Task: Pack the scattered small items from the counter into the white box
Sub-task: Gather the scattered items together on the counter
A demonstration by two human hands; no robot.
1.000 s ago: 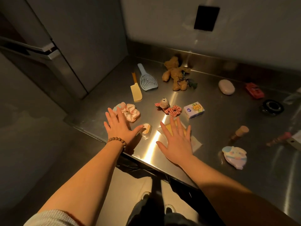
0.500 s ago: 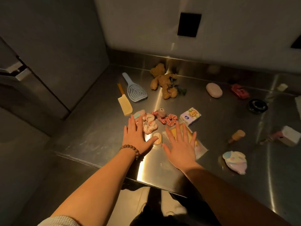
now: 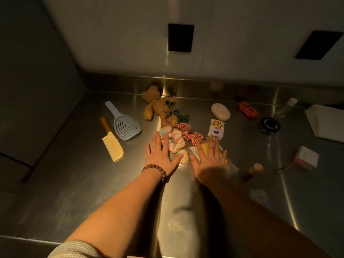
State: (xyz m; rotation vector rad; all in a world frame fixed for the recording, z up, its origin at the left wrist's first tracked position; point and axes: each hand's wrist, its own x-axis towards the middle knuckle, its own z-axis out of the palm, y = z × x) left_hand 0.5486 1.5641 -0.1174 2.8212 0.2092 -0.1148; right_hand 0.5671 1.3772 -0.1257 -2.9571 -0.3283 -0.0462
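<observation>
Lying flat with fingers spread, the left hand (image 3: pixel 160 158) and right hand (image 3: pixel 210 165) gripped nothing on the steel counter (image 3: pixel 74 183), amid the scattered items near its middle. A thumb touched the small orange case (image 3: pixel 183 157). Toward the right edge sat the white box (image 3: pixel 326 122), its contents not discernible.

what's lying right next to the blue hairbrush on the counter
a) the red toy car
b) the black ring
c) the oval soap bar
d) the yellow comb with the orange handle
d: the yellow comb lies just left of the blue hairbrush, near the counter's left side, apart from both open hands.
</observation>
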